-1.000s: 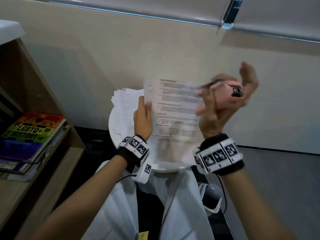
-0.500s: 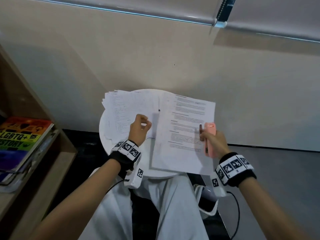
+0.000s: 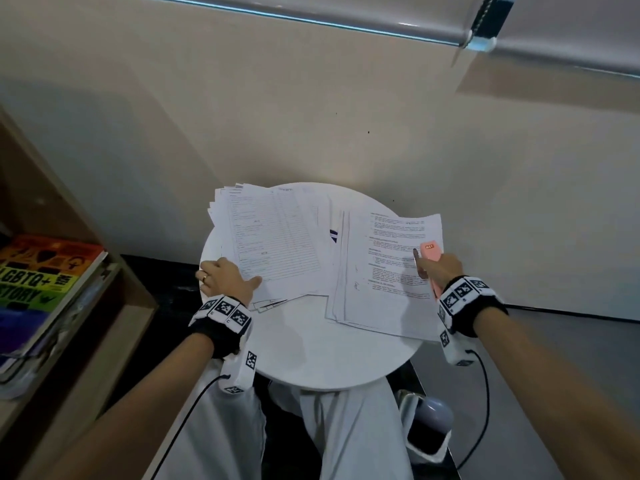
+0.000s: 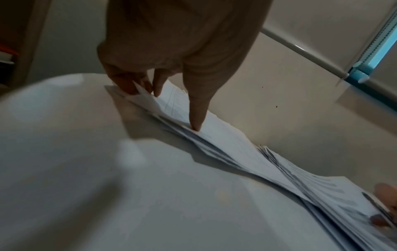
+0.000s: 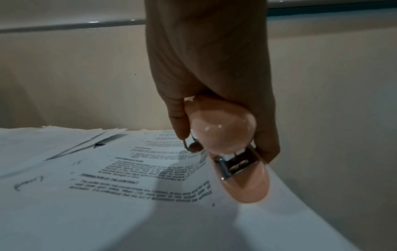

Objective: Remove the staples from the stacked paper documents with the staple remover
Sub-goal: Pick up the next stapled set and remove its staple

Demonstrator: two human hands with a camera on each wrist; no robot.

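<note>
Beige wall behind, grey roller blind (image 3: 571,26) along the top with a pale blue end cap. Far left: wooden shelf (image 3: 114,327) holding a slanted pile of books, top one a glossy rainbow-striped cover (image 3: 38,275). Centre: small round white surface (image 3: 311,351), smooth and slightly shiny, person's white-trousered knees below it.

Left hand (image 3: 225,278) lies flat on the near left corner of the left paper stack (image 3: 273,237), a loose, fanned pile of printed form sheets. Left wrist view shows the fingers (image 4: 196,108) straight, one tip pressing the sheet edges, others touching the corner; nothing gripped. Ring on one finger. Both wrists carry black bands with white marker-tag blocks.

Right paper stack (image 3: 384,271) sits just beside and partly overlapping the left one, typed text with a handwritten mark, its right edge hanging past the surface rim. Right hand (image 3: 440,271) rests on that stack's right side, fingers curled round the staple remover (image 3: 431,252), a pink rounded plastic body with metal hinge and thin metal blade, lying along the paper's right edge.

Versus half a second ago: left hand was curled in a loose fist on the papers, now spread flat and further left. Right stack and staple remover sit about the same. A second ago the document was lifted in both hands; now it is down on the surface.
</note>
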